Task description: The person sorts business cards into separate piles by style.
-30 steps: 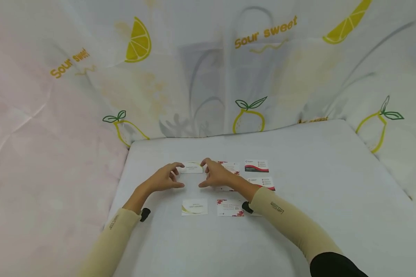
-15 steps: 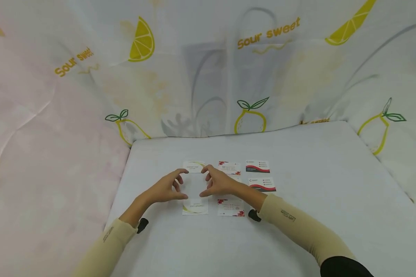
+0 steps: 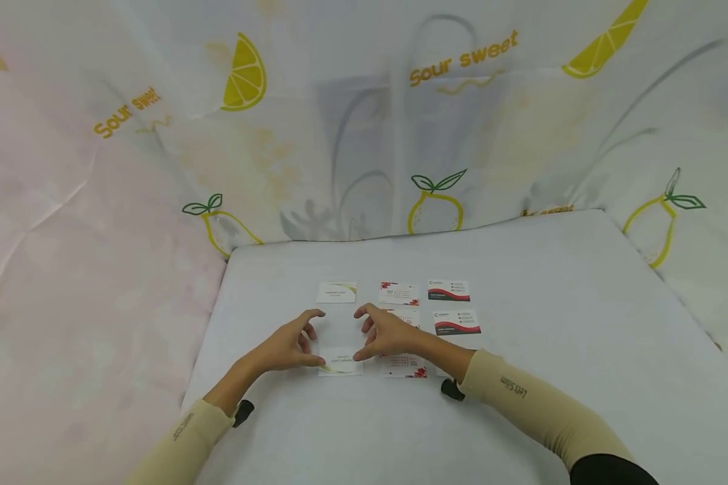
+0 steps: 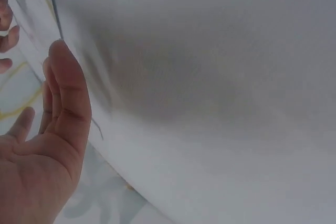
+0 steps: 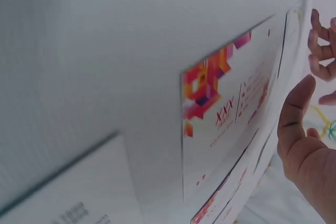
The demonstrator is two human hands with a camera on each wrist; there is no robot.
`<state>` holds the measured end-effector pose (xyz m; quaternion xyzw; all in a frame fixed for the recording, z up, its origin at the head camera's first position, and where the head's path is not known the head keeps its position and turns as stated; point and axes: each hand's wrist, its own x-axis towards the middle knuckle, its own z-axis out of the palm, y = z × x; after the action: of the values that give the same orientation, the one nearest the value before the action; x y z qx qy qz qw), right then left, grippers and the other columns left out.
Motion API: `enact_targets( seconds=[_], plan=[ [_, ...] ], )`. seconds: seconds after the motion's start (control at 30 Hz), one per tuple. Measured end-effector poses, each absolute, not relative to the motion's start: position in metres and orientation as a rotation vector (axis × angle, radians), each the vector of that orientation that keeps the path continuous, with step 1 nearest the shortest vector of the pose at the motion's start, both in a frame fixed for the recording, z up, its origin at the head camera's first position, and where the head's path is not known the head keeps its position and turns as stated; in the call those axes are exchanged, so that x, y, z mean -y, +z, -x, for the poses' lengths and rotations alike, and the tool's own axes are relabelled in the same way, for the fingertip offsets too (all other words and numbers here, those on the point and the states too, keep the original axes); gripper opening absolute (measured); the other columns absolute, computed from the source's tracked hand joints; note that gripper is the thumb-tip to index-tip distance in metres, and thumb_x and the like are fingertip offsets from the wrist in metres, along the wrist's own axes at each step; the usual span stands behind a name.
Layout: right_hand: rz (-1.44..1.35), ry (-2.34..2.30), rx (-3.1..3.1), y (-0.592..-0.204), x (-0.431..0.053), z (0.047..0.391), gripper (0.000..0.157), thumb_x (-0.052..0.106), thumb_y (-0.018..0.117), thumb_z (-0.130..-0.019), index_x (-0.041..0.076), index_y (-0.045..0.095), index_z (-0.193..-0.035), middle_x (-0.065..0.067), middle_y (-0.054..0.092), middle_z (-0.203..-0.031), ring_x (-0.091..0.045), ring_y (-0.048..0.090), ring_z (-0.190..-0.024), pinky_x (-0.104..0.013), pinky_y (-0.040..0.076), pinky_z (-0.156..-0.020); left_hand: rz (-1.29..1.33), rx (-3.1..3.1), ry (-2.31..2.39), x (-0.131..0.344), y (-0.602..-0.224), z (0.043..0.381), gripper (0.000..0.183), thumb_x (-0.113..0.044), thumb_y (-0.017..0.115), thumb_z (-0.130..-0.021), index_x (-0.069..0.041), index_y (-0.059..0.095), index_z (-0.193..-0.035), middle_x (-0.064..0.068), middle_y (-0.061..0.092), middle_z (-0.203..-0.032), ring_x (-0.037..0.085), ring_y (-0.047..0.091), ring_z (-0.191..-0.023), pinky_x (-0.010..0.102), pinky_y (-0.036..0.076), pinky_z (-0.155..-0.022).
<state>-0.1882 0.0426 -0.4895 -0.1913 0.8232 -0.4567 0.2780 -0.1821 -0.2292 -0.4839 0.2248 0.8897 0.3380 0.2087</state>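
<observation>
Both hands hover close over the left column of business cards, facing each other with a gap between them. My left hand (image 3: 288, 345) has its fingers bent and its thumb apart, with nothing in it. Opposite, my right hand (image 3: 385, 335) is also bent and holds nothing. Past the fingertips lies a white card with yellow-green curves (image 3: 337, 292). A similar near card (image 3: 341, 367) lies between the thumbs, the right thumb tip overlapping its edge. Under the right hand, a middle floral card (image 3: 408, 314) is partly covered. In the right wrist view a floral card (image 5: 226, 108) shows large beside the fingers.
A far floral card (image 3: 400, 294) and a near one (image 3: 409, 367) belong to the middle column. Red-and-black cards (image 3: 449, 290) lie to the right, the nearest mostly hidden by the right forearm. A white cloth covers the table (image 3: 552, 323); lemon-print fabric (image 3: 364, 135) hangs behind.
Both hands have moved nearer to the body, from the far white card down the left column to the near one. The cards keep their places.
</observation>
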Motion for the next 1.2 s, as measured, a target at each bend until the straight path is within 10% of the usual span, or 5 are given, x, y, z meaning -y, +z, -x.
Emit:
enact_targets(
  seconds=[1.2],
  plan=[
    [0.657, -0.680, -2.513, -0.494, -0.010, 0.169, 0.055, 0.023, 0.088, -0.074, 0.013, 0.054, -0.116, -0.004, 0.050, -0.108, -0.013, 0.051, -0.085, -0.026, 0.047, -0.079, -0.649, -2.583, 0.913, 0.211, -0.509, 0.163, 0.061, -0.011, 0.088, -0.072, -0.010, 0.057, -0.125, 0.004, 0.053, -0.097, 0.013, 0.047, -0.080, 0.022, 0.041, -0.070]
  ],
)
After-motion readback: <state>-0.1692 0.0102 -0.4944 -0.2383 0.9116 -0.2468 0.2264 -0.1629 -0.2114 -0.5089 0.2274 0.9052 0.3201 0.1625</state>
